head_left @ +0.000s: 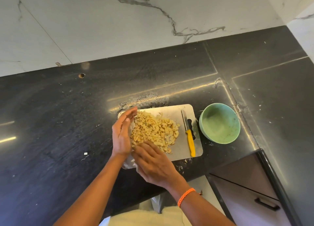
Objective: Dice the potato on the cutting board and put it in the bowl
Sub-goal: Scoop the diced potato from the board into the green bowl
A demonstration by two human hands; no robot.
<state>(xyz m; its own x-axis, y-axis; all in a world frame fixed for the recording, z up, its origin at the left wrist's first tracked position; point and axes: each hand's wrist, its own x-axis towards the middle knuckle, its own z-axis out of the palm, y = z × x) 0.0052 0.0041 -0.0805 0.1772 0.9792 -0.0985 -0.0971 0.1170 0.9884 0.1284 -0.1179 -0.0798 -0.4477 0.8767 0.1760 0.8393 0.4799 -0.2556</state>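
Cupping the pale yellow diced potato pile (154,132) on the steel rectangular cutting board (176,111), my left hand (121,134) and right hand (153,162) lie flat-fingered against it, gripping nothing. Yellow-handled knife (189,134) rests on the board; green round bowl (220,125) stands beside it.

Both forearms reach forward from the near edge. The left hand (121,137) stands on edge, fingers straight and together. The right hand (153,162) lies flat, palm down, fingers extended leftward.
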